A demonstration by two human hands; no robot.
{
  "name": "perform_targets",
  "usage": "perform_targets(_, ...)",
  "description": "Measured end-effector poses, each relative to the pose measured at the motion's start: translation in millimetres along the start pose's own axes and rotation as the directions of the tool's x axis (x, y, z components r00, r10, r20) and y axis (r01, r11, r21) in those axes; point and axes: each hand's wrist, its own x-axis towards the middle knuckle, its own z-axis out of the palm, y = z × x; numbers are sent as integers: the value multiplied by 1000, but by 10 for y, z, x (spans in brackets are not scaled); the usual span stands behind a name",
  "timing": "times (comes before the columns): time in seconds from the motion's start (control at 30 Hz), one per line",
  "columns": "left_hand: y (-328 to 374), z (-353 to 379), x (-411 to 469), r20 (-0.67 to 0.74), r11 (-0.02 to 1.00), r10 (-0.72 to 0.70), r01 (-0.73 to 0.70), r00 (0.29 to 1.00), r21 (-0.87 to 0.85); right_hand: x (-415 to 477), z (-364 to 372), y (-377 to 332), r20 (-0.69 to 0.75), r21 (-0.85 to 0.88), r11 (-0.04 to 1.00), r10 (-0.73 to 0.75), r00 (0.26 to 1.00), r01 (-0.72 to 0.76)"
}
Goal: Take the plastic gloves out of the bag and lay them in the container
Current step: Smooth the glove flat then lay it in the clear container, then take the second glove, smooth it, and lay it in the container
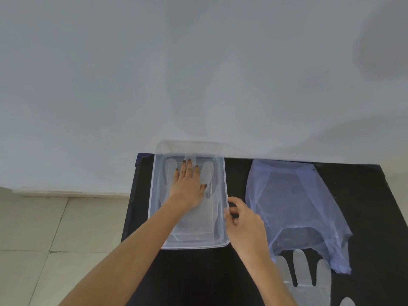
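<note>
A clear plastic container (223, 237) sits on the left part of a black table. A see-through plastic glove (208, 173) lies flat inside it, fingers pointing away from me. My left hand (187, 186) presses flat on that glove, fingers spread. My right hand (242, 219) pinches the container's right rim. A thin bluish plastic bag (295, 199) lies flat to the right of the container. Another clear glove (306, 281) lies on the table in front of the bag, by its opening.
The black table (364, 217) stands against a pale wall (198, 74). Its left edge runs just left of the container, with a beige tiled floor (55, 239) below. The container's far end reaches the wall.
</note>
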Motion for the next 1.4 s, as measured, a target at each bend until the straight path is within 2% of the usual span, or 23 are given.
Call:
perform_targets(0.4,35,-58,-27,-39,990,2,-7,999,-141,-6,-14,11,19,16,1000,-26,999,26)
perform_targets(0.5,71,-172,-293,-88,969,27,-48,996,-244,-56,-50,-11,29,107,994,-33,999,30)
perform_targets(0.67,267,-273,-1096,-188,874,-9,-84,982,-479,-351,-222,25,-46,239,970,-27,999,38)
perform_targets(0.9,772,-6,-2098,-291,683,-17,-202,956,-702,-1086,-521,628,-107,406,909,148,983,-92)
perform_targets(1.0,1006,248,-2356,-231,595,-48,-158,972,-788,-1361,-675,1055,-110,362,919,207,972,-154)
perform_targets(1.17,1400,798,-2592,-10,511,-127,57,992,-858,-1726,-975,1852,-106,331,908,306,946,-257)
perform_targets(1.3,1767,1304,-2822,133,470,-219,224,967,-854,-1931,-1053,2537,-80,286,865,450,890,-412)
perform_targets(1.4,2051,1677,-2970,255,375,-292,355,922,-856,-2032,-1031,2918,-22,296,836,489,872,-462)
